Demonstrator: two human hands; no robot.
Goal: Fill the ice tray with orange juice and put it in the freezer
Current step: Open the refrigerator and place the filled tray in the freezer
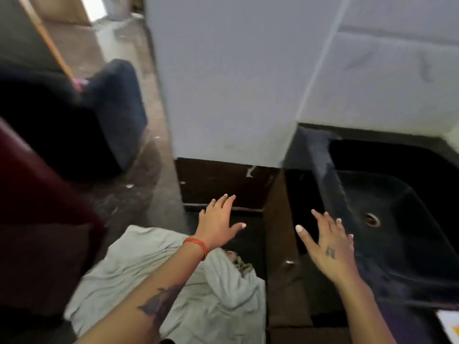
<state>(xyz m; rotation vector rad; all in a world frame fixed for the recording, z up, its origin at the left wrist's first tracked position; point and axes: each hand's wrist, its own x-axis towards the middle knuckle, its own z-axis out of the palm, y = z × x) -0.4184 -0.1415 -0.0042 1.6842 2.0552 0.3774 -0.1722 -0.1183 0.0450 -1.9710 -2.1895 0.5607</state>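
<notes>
Both of my forearms reach forward from the bottom of the view, the left one tattooed and wearing an orange bracelet (196, 244) at the wrist. My left hand (218, 220) is spread flat in the air with fingers straight, holding nothing, above a dark wooden cabinet (278, 234). My right hand (327, 242), also open with fingers fanned and a small tattoo on its back, hovers empty near the left edge of a black sink (402, 234).

Below my left arm a crumpled pale cloth (159, 269) lies low beside the cabinet. Beyond my hands stands a tall white appliance (223, 83), probably the fridge, with its door shut. To the far left is a dark cushioned seat (106, 115) on a dusty floor (139, 189). Much of the view is smeared with motion blur.

I cannot see an ice tray or any orange juice anywhere, so I cannot tell where they are or how far the task has gone.

What could go wrong, as I judge it: with the view this blurred I seem to be turning quickly, and an outstretched hand could knock the cabinet edge or the sink rim. The cloth underfoot could make me trip or slip, which would matter most if I were carrying a filled tray, because juice spills at the slightest tilt.
</notes>
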